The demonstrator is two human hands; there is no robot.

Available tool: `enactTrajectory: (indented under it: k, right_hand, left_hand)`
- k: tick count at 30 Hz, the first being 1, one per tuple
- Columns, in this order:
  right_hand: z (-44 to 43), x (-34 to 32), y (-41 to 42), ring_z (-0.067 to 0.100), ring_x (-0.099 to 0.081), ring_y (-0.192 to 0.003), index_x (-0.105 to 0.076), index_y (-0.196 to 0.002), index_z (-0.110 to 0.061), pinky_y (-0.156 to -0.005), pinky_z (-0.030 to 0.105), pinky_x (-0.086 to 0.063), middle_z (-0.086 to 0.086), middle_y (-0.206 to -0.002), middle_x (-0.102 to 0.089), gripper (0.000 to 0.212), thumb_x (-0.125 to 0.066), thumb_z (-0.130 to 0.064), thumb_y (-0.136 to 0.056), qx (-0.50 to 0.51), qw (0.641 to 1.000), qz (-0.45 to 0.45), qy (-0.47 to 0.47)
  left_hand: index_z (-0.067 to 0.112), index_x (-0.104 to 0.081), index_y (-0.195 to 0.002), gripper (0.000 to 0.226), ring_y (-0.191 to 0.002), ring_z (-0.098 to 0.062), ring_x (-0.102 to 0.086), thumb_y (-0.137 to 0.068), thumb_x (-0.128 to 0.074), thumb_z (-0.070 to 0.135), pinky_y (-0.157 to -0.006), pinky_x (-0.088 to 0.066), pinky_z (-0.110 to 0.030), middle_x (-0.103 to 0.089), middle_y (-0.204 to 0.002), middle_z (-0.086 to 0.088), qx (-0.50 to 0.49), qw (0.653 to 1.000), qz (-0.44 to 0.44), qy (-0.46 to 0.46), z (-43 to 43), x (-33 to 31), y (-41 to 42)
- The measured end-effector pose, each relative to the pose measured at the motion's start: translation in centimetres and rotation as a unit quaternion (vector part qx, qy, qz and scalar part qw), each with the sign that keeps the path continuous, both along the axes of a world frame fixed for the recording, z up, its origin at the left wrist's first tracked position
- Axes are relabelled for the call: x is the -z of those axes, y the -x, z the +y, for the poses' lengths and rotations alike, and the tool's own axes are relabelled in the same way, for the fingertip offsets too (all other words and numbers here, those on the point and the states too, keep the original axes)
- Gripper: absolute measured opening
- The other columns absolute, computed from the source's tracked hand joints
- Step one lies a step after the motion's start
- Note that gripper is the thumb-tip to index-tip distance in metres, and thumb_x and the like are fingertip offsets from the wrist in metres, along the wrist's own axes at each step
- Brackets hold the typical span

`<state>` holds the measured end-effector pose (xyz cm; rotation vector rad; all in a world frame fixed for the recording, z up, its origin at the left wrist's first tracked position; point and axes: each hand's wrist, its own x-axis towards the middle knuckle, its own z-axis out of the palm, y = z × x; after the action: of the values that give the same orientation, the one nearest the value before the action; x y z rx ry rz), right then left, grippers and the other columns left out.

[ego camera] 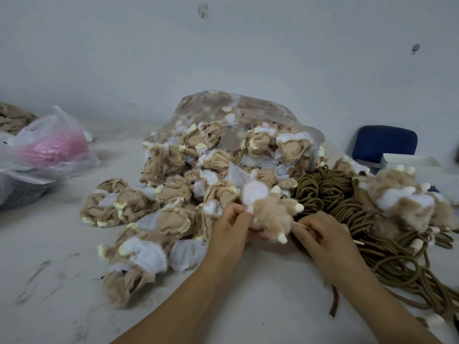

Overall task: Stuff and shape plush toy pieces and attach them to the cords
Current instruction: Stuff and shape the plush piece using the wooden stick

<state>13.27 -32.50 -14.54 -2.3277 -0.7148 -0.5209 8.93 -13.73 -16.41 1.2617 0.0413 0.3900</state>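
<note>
A fluffy tan plush paw (270, 212) with cream claws and a white pad is held over the table's middle. My left hand (231, 224) grips its left edge with curled fingers. My right hand (320, 234) pinches a thin wooden stick (301, 225) whose tip points into the paw's right side. A heap of inside-out tan plush pieces (173, 194) spills from a clear plastic bag (236, 112) behind. Olive-brown cords (330, 194) lie coiled to the right, running toward the table's front right.
Finished fluffy paws (402, 202) pile up at the right on the cords. A clear bag with pink stuffing (54, 147) sits at the left. A blue chair back (385, 142) and a white box (409, 161) stand at the far right. The wall is close behind.
</note>
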Motion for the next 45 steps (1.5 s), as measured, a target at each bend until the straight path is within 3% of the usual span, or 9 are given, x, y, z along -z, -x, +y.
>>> enactTrajectory:
  k: [3,7,10,16,22,26,30,36,45]
  right_hand:
    - [0.5,0.1,0.3,0.007,-0.051,-0.077,-0.061,-0.072,-0.019,-0.075,0.039,-0.041,-0.004,-0.077,-0.055,0.018,-0.062,-0.023,-0.090,-0.019,0.999,0.025,-0.020]
    - [1.2,0.5,1.0,-0.001,-0.053,-0.073,-0.052,-0.067,-0.035,-0.063,0.011,-0.037,-0.010,-0.070,-0.058,0.032,-0.059,-0.015,-0.092,-0.040,0.995,0.046,-0.084]
    - [1.6,1.1,1.2,-0.004,-0.054,-0.069,-0.053,-0.067,-0.034,-0.057,0.007,-0.036,-0.023,-0.072,-0.060,0.032,-0.054,-0.018,-0.094,-0.044,0.991,0.063,-0.113]
    - [1.5,1.2,0.8,0.000,-0.052,-0.074,-0.053,-0.068,-0.032,-0.061,0.016,-0.032,-0.014,-0.068,-0.054,0.025,-0.055,-0.023,-0.092,-0.035,0.996,0.050,-0.057]
    - [0.8,1.2,0.1,0.008,-0.050,-0.075,-0.060,-0.075,-0.022,-0.073,0.038,-0.040,-0.008,-0.075,-0.054,0.018,-0.057,-0.028,-0.091,-0.010,1.000,0.029,-0.001]
    - [0.2,1.4,-0.3,0.008,-0.051,-0.081,-0.064,-0.079,-0.024,-0.076,0.032,-0.030,-0.011,-0.079,-0.057,0.022,-0.053,-0.039,-0.092,0.016,0.999,0.027,0.026]
    - [0.1,1.3,-0.5,0.004,-0.050,-0.082,-0.065,-0.079,-0.029,-0.072,0.028,-0.021,-0.014,-0.079,-0.056,0.029,-0.048,-0.049,-0.089,0.044,0.998,0.018,0.043]
    - [0.4,1.3,-0.2,-0.001,-0.052,-0.078,-0.061,-0.072,-0.030,-0.075,0.033,-0.036,-0.013,-0.072,-0.057,0.045,-0.034,-0.065,-0.081,0.039,0.999,0.032,0.004]
    - [0.6,1.2,-0.2,0.003,-0.055,-0.075,-0.064,-0.073,-0.027,-0.079,0.038,-0.045,-0.011,-0.074,-0.062,0.049,-0.035,-0.065,-0.081,0.031,0.998,0.056,-0.014]
  left_hand:
    - [0.021,-0.060,-0.069,0.015,-0.074,-0.017,-0.064,-0.083,-0.055,0.018,-0.070,-0.052,-0.029,-0.065,-0.077,-0.005,0.029,1.000,-0.012,0.002,-0.3,0.1,0.1]
    - [-0.001,-0.061,-0.103,0.029,-0.099,-0.034,-0.069,-0.082,-0.055,0.017,-0.085,-0.059,-0.043,-0.069,-0.105,-0.023,0.048,0.998,-0.028,0.004,-1.2,-0.4,0.5]
    - [-0.009,-0.053,-0.099,0.032,-0.095,-0.041,-0.068,-0.080,-0.054,0.017,-0.082,-0.060,-0.044,-0.067,-0.103,-0.029,0.045,0.998,-0.038,0.012,-1.5,-0.8,0.6]
    - [0.015,-0.068,-0.066,0.033,-0.072,-0.025,-0.068,-0.087,-0.056,0.039,-0.065,-0.057,-0.033,-0.069,-0.073,-0.012,0.056,0.996,0.003,0.065,-0.9,0.0,0.0]
    - [0.002,-0.067,-0.111,0.053,-0.089,-0.028,-0.073,-0.082,-0.060,0.046,-0.069,-0.059,-0.034,-0.073,-0.101,-0.020,0.054,0.995,0.045,0.070,-0.6,0.6,-0.5]
    - [0.014,-0.062,-0.080,0.027,-0.084,-0.022,-0.071,-0.097,-0.059,0.035,-0.077,-0.059,-0.037,-0.071,-0.089,-0.012,0.028,0.998,0.047,0.002,-0.3,0.8,-0.6]
    - [0.030,-0.054,-0.062,0.042,-0.069,-0.006,-0.064,-0.103,-0.049,0.028,-0.074,-0.056,-0.032,-0.063,-0.070,0.008,0.016,0.997,0.036,-0.066,-0.2,0.7,-0.4]
    - [0.033,-0.049,-0.063,0.029,-0.064,-0.007,-0.048,-0.088,-0.046,0.046,-0.067,-0.044,-0.033,-0.053,-0.065,0.012,-0.047,0.994,0.009,-0.103,-0.2,0.6,-0.3]
    - [0.032,-0.054,-0.058,0.026,-0.073,-0.013,-0.059,-0.082,-0.053,0.040,-0.082,-0.053,-0.046,-0.059,-0.069,0.003,-0.014,0.998,0.052,-0.020,0.2,1.0,-0.9]
